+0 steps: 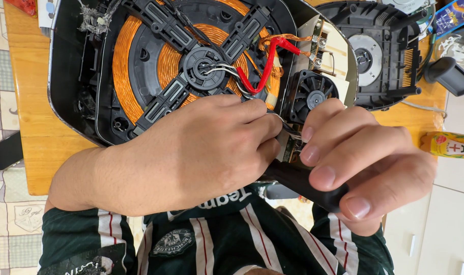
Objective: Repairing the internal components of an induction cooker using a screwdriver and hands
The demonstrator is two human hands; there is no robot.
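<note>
Right hand (367, 153) grips tool handle (306, 183) — below cooker (201, 66).

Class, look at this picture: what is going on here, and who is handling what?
A person in a dark green striped shirt works on an opened black appliance with an orange copper coil, lying on a wooden table. The left hand pinches thin wires near the coil's black centre hub. The right hand grips a black tool handle beside a small black fan. A detached black cover lies nearby.
</note>
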